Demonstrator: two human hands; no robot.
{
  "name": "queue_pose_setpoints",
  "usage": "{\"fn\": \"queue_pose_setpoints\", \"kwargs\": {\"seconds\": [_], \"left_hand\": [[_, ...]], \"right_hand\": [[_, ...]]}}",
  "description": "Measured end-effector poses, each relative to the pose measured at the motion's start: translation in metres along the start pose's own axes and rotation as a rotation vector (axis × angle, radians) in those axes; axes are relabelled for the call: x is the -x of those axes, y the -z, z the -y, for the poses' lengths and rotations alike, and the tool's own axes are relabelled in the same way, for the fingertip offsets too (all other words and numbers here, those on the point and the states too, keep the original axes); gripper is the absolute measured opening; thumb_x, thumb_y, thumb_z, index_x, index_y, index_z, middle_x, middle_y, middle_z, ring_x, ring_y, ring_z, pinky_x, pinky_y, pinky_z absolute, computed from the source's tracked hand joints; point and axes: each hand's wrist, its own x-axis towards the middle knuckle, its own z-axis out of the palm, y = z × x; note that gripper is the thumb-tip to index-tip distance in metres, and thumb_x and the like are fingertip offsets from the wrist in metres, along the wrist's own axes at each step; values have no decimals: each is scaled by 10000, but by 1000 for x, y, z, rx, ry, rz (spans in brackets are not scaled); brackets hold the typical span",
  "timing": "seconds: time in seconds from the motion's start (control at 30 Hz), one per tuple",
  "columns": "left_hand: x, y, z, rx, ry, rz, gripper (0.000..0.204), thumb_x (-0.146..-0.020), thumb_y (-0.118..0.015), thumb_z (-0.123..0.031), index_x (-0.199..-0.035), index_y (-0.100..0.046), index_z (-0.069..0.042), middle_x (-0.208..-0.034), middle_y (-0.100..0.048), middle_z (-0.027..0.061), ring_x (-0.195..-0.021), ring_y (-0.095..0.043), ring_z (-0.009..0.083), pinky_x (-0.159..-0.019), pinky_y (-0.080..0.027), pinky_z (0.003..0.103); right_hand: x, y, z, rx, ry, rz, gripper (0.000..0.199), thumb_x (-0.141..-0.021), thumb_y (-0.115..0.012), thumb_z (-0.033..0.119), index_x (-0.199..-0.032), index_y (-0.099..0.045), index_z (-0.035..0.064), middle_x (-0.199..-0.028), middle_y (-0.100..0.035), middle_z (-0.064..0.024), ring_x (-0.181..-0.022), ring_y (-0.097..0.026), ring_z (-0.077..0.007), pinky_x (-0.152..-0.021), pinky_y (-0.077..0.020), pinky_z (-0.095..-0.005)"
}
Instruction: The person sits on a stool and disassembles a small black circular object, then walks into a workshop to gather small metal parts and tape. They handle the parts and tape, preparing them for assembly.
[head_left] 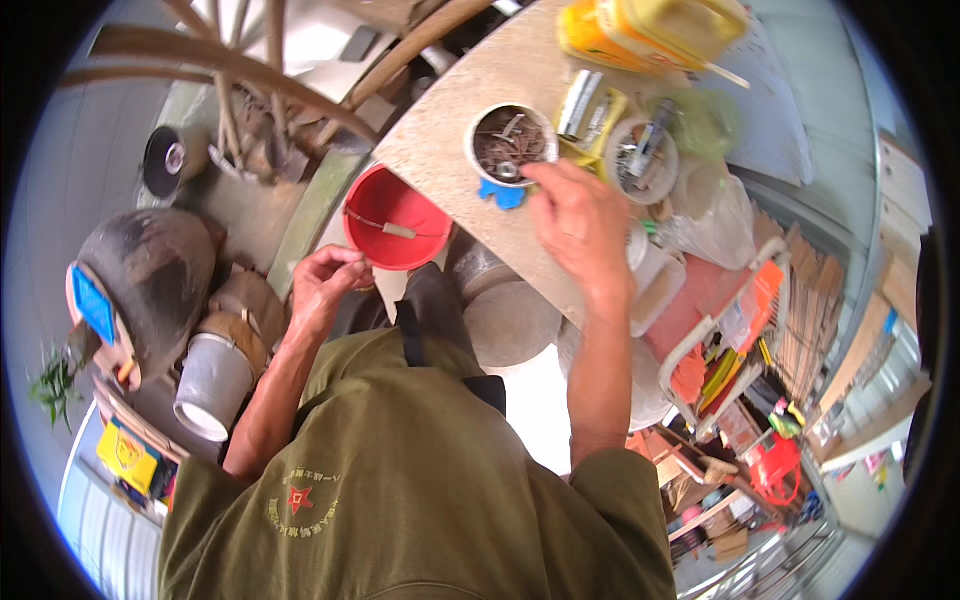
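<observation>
My right hand (582,222) reaches over the wooden table to a white tub (472,160) of rusty nails and small metal bits (508,138). Its forefinger is at the tub's near right rim, beside a small ring-shaped metal piece (508,170). The fingers are curled together, and anything between them is too small to make out. Just left of the table corner, my left hand (328,286) hovers by the near rim of a red bucket (385,212). Thumb and fingertips meet in a pinch; what they hold, if anything, does not show.
A blue piece (502,194) lies against the tub. Behind stand a yellow jug (650,32) and a clear container of small items (640,160). Grey buckets (215,378) and a large dark jar (150,275) crowd the left. A cluttered rack (715,365) stands right.
</observation>
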Motion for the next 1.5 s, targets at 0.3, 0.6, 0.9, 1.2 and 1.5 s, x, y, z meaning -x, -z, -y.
{"fn": "queue_pose_setpoints", "kwargs": {"seconds": [0.3,0.6,0.9,1.2,1.5], "left_hand": [[-2,2,0,-80,-2,-9,132,-965,-744,-121,-994,-679,-10,-985,-702,85,-855,-691,157,-854,-634,372],[-8,-23,-7,-123,3,52,72,-975,-707,-44,-1016,-705,15,-961,-735,106,-832,-724,166,-810,-653,349],[-10,-50,-1,-273,29,118,70,-969,-717,-65,-1009,-703,-9,-958,-727,81,-833,-710,147,-819,-641,345],[-10,-43,21,-429,42,191,98,-957,-758,-59,-1029,-721,-4,-925,-755,84,-781,-726,146,-794,-630,324],[-21,-22,41,-617,111,275,135,-949,-770,-77,-1038,-714,8,-921,-749,84,-756,-710,143,-730,-590,285]], "right_hand": [[16,-14,1,-86,8,-111,260,-841,-674,64,-1096,-718,45,-830,-629,-110,-730,-690,-298,-650,-565,-430],[58,3,-22,-151,-161,-427,186,-885,-720,45,-1071,-734,44,-881,-642,-87,-756,-676,-307,-648,-545,-405],[100,1,-13,-296,-100,-474,188,-867,-758,38,-1053,-730,30,-866,-614,-77,-710,-673,-268,-603,-539,-380],[163,-17,3,-378,-81,-426,248,-816,-748,98,-1038,-648,52,-939,-560,-80,-794,-666,-251,-628,-553,-387],[244,40,-4,-274,-110,-777,360,-799,-842,74,-1145,-745,54,-973,-657,-76,-750,-678,-238,-618,-556,-349]]}}
